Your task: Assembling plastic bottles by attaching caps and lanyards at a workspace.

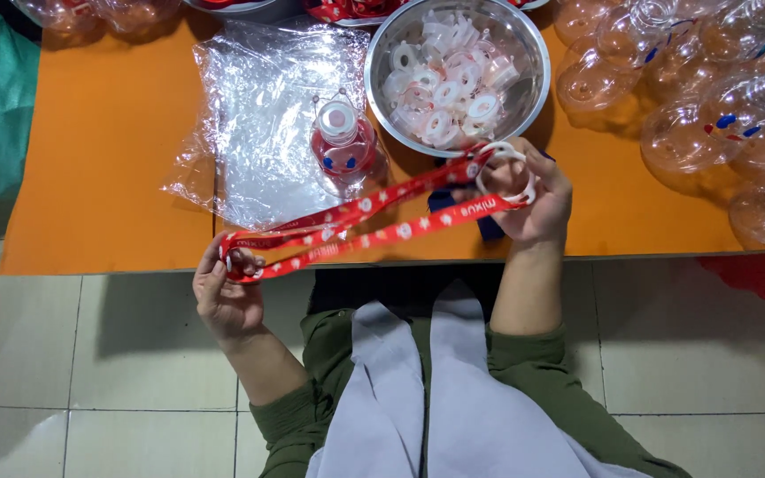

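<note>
Fingers of the left hand (226, 296) pinch the red strap (360, 221) at eight o'clock; the right hand (535, 196) grips its white ring (505, 173) at two. A slack pinch could let the strap slip free.

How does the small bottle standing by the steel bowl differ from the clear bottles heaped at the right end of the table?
The small bottle stands alone and upright on a plastic sheet; the clear bottles lie heaped on the orange table. The small bottle is red in its lower part with a white top; the heaped ones look see-through. Both bear blue marks.
</note>
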